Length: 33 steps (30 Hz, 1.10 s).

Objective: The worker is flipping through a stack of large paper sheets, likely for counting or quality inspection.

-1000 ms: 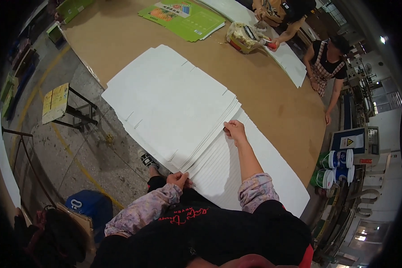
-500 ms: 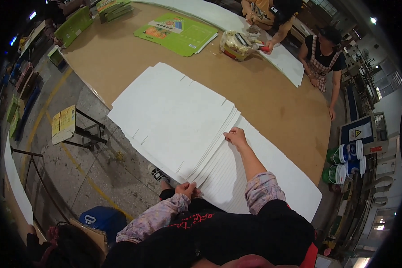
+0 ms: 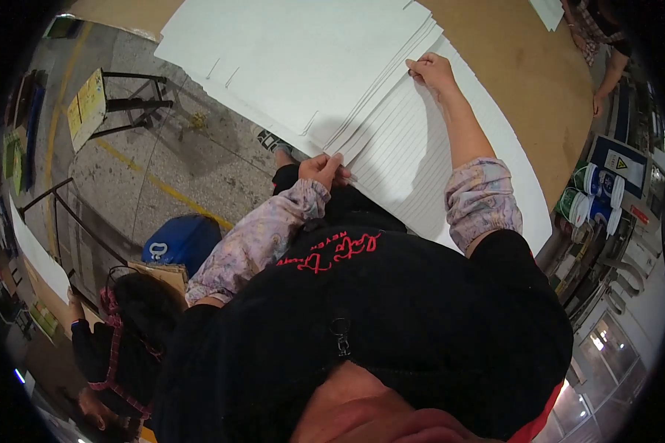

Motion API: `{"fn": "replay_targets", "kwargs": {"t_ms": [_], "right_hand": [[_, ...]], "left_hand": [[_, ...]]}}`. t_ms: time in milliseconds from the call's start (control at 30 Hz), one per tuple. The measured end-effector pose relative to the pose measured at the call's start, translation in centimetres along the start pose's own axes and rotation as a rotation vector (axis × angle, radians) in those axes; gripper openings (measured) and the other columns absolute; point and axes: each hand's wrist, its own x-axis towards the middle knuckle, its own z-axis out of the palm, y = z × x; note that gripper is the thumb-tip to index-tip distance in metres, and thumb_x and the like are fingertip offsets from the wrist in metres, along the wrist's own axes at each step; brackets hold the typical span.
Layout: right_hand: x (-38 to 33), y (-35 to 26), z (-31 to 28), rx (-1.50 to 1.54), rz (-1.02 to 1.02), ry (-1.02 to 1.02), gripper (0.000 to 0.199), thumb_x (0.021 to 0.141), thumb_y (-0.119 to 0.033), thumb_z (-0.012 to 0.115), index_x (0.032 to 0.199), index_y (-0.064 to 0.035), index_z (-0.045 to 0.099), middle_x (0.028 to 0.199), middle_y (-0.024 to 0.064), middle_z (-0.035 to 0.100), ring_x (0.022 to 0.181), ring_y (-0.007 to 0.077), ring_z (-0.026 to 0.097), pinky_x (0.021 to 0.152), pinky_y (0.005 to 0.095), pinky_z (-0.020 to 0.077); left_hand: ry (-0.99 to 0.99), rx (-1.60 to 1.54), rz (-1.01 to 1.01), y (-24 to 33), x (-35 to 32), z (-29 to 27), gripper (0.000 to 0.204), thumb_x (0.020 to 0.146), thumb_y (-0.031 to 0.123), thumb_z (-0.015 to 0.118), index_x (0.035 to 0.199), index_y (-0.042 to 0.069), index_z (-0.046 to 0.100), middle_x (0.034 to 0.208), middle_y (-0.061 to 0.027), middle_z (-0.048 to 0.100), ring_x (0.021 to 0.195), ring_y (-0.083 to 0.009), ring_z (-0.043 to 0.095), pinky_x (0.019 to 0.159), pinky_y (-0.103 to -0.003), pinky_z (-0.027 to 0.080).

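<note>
Two hands, your left hand [image 3: 322, 170] and right hand [image 3: 434, 72], pinch edges of stacked white sheets [image 3: 295, 66]. Buckets [image 3: 575, 207] stand at right, a blue container [image 3: 192, 240] at lower left; contents hidden.

- Right arm [image 3: 467, 136] stretches well forward, forearm bare to the wrist!
- Right hand [image 3: 434, 75] leads, thumb and forefinger pinching, other fingers curled.
- Left arm [image 3: 262, 232] angles inward, lower down.
- Left hand [image 3: 321, 170] works nearer the torso [image 3: 391, 303], thumb foremost, fingers bent.
</note>
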Motion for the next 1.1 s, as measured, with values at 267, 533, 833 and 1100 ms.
{"fn": "replay_targets", "kwargs": {"t_ms": [267, 533, 833, 1100], "right_hand": [[-0.7, 0.3, 0.2, -0.11, 0.031, -0.026, 0.017, 0.073, -0.014, 0.067, 0.071, -0.0036, 0.053, 0.066, 0.0039, 0.057, 0.061, 0.0093, 0.054, 0.054, 0.0197, 0.0452], [-0.6, -0.6, 0.1, -0.213, 0.016, 0.0, 0.021, 0.072, -0.016, 0.068, 0.068, -0.0024, 0.053, 0.064, 0.0055, 0.057, 0.055, 0.0093, 0.053, 0.051, 0.0209, 0.0446], [-0.9, -0.9, 0.1, -0.254, 0.027, -0.028, 0.022, 0.071, -0.016, 0.068, 0.065, -0.0035, 0.051, 0.062, 0.0065, 0.057, 0.053, 0.0093, 0.052, 0.048, 0.0205, 0.0433], [-0.5, -0.2, 0.1, -0.317, -0.053, 0.072, 0.027, 0.067, -0.019, 0.072, 0.07, 0.001, 0.053, 0.059, 0.007, 0.057, 0.049, 0.0106, 0.052, 0.044, 0.0197, 0.0428]], "left_hand": [[0.001, -0.003, -0.028, 0.2, -1.1, -0.2, 0.028, 0.082, 0.023, 0.055, 0.067, -0.001, 0.056, 0.062, -0.0108, 0.061, 0.047, -0.0132, 0.054, 0.047, -0.024, 0.046], [0.022, -0.01, -0.034, -0.1, -0.7, 0.1, 0.028, 0.082, 0.024, 0.056, 0.068, 0.0, 0.056, 0.062, -0.0091, 0.061, 0.046, -0.0117, 0.053, 0.046, -0.023, 0.044], [0.003, -0.015, -0.011, -0.2, -0.7, -0.2, 0.032, 0.084, 0.026, 0.053, 0.067, -0.001, 0.056, 0.061, -0.0098, 0.061, 0.046, -0.0125, 0.053, 0.046, -0.023, 0.045], [0.085, 0.005, -0.09, 0.3, -0.3, 0.4, 0.035, 0.084, 0.026, 0.05, 0.067, -0.005, 0.055, 0.061, -0.0125, 0.06, 0.045, -0.016, 0.055, 0.043, -0.026, 0.046]]}}
